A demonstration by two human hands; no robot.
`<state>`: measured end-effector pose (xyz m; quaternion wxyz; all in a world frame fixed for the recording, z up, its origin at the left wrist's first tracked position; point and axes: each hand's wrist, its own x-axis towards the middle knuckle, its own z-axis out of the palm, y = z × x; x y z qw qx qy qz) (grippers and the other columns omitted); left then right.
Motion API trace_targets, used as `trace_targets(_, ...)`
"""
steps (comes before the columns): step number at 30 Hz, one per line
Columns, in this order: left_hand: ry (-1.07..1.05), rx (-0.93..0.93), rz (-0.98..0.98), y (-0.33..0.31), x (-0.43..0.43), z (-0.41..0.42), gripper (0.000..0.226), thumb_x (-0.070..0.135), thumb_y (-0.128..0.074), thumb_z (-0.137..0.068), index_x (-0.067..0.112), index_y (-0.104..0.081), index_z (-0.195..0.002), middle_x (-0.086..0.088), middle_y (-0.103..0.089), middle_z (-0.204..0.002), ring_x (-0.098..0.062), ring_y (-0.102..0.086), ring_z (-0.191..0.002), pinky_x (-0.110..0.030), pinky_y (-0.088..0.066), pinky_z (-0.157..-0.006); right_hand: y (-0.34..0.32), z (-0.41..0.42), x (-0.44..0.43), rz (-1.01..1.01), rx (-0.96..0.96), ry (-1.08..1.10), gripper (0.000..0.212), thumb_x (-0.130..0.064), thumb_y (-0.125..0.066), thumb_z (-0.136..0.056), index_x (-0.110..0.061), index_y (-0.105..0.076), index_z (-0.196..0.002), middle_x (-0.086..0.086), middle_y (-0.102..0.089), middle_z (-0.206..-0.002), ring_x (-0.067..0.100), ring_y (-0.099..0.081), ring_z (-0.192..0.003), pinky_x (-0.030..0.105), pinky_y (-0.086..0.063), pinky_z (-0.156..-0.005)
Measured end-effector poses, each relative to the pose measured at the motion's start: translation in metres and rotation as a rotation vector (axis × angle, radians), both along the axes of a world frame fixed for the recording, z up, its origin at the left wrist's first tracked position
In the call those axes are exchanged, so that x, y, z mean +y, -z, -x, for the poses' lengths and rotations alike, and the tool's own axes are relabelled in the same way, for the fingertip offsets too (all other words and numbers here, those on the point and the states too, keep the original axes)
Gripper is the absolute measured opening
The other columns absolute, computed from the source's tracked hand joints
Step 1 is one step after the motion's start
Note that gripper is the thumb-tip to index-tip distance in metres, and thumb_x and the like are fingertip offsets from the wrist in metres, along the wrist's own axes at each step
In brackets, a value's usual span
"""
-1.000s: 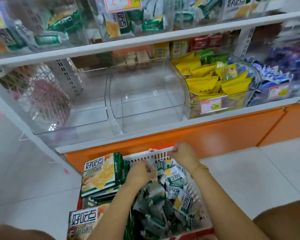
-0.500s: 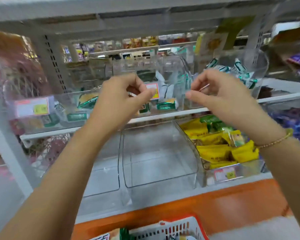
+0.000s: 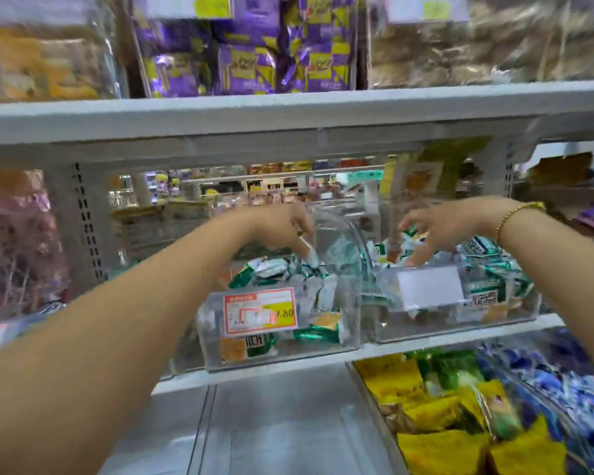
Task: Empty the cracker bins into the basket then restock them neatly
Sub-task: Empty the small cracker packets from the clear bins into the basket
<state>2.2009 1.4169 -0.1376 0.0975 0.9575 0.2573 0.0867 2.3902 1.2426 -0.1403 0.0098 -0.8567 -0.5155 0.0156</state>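
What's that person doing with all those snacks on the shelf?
A person is reaching into two clear bins on a shop shelf. The left hand dips into the bin with the red price label, and the right hand into the bin with the blank white label. Both bins hold green-and-white cracker packets. It is too blurry to tell whether either hand has gripped one. On the shelf below, a clear bin sits empty beside yellow packets.

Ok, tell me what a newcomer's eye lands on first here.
The left hand and right hand reach into the left bin and right bin, both clear, holding green-and-white cracker packets, on the middle shelf. The left bin's orange price tag stands out; purple packets fill the shelf above.
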Motion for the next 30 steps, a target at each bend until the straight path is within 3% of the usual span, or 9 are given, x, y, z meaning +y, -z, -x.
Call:
trace_targets(3, -0.029, 0.153, -0.022, 0.002, 0.025, -0.026, 0.07, 0.035, -0.077, -0.078, 0.027, -0.043, -0.139, 0.001, -0.041, -0.143, -0.024, -0.046, -0.124, -0.04, -0.044, -0.102, 0.008, -0.019, 0.002, 0.172, -0.067, 0.087, 0.076, -0.05, -0.063, -0.087, -0.03, -0.026, -0.15, 0.001, -0.03, -0.155, 0.023, -0.038, -0.136, 0.035, -0.033, -0.109)
trace_targets(7, -0.052, 0.259, -0.112, 0.001, 0.036, -0.056, 0.086, 0.038, -0.079, -0.074, 0.027, -0.035, -0.146, 0.0, -0.03, -0.153, -0.028, -0.036, -0.135, -0.047, -0.031, -0.113, 0.01, -0.041, -0.002, 0.176, -0.022, 0.114, 0.087, -0.055, -0.063, -0.084, -0.033, -0.014, -0.152, 0.001, -0.021, -0.159, 0.026, -0.03, -0.142, 0.04, -0.03, -0.114)
trace_targets(10, -0.06, 0.38, -0.17, 0.007, 0.04, -0.068, 0.084, 0.038, -0.079, -0.074, 0.021, -0.036, -0.145, -0.001, -0.038, -0.149, -0.027, -0.036, -0.136, -0.045, -0.025, -0.115, 0.007, -0.047, -0.013, 0.119, -0.026, 0.091, 0.084, -0.052, -0.066, -0.083, -0.03, -0.021, -0.151, -0.001, -0.027, -0.157, 0.022, -0.032, -0.14, 0.041, -0.028, -0.115)
trace_targets(13, -0.088, 0.418, -0.157, 0.016, 0.046, -0.073, 0.083, 0.045, -0.079, -0.069, 0.023, -0.045, -0.141, -0.002, -0.041, -0.147, -0.028, -0.04, -0.132, -0.048, -0.029, -0.112, 0.01, -0.046, -0.024, 0.082, -0.063, 0.048, 0.065, -0.047, -0.062, -0.087, -0.022, -0.041, -0.143, -0.003, -0.048, -0.14, 0.011, -0.047, -0.116, 0.033, -0.037, -0.108)
trace_targets(16, -0.11, 0.427, 0.042, 0.019, 0.05, -0.072, 0.076, 0.034, -0.075, -0.078, 0.023, -0.04, -0.144, -0.006, -0.033, -0.152, -0.031, -0.035, -0.136, -0.044, -0.034, -0.109, 0.014, -0.048, -0.026, -0.016, -0.115, 0.048, 0.057, -0.052, -0.06, -0.087, -0.018, -0.054, -0.132, -0.004, -0.057, -0.123, 0.009, -0.048, -0.101, 0.027, -0.042, -0.096)
trace_targets(18, -0.111, 0.422, 0.182, 0.021, 0.05, -0.067, 0.07, 0.026, -0.071, -0.084, 0.026, -0.037, -0.145, -0.008, -0.026, -0.155, -0.032, -0.031, -0.139, -0.042, -0.033, -0.109, 0.013, -0.048, -0.025, -0.04, -0.138, 0.071, 0.059, -0.054, -0.062, -0.085, -0.017, -0.054, -0.131, -0.002, -0.056, -0.128, 0.012, -0.051, -0.105, 0.028, -0.042, -0.095)
trace_targets(22, -0.096, 0.406, 0.284, 0.023, 0.051, -0.06, 0.049, 0.018, -0.067, -0.088, 0.034, -0.05, -0.131, -0.006, -0.025, -0.156, -0.028, -0.028, -0.141, -0.039, -0.031, -0.108, 0.007, -0.041, -0.028, 0.172, -0.133, 0.099, 0.064, -0.051, -0.071, -0.078, -0.027, -0.051, -0.135, -0.005, -0.046, -0.14, 0.017, -0.044, -0.124, 0.035, -0.038, -0.108)
trace_targets(26, -0.076, 0.388, 0.249, 0.025, 0.052, -0.062, 0.044, 0.009, -0.06, -0.091, 0.031, -0.051, -0.128, -0.003, -0.026, -0.155, -0.026, -0.028, -0.141, -0.043, -0.033, -0.11, 0.003, -0.039, -0.03, 0.312, -0.296, 0.151, 0.068, -0.052, -0.071, -0.078, -0.031, -0.048, -0.138, -0.006, -0.043, -0.142, 0.018, -0.043, -0.128, 0.033, -0.038, -0.104)
trace_targets(30, -0.021, 0.399, 0.06, 0.03, 0.055, -0.066, 0.047, 0.005, -0.06, -0.088, 0.033, -0.055, -0.126, -0.004, -0.027, -0.154, -0.029, -0.034, -0.138, -0.044, -0.039, -0.107, 0.001, -0.048, -0.027, 0.353, -0.23, 0.141, 0.066, -0.039, -0.076, -0.078, -0.031, -0.047, -0.137, -0.003, -0.047, -0.138, 0.022, -0.052, -0.119, 0.034, -0.047, -0.101)
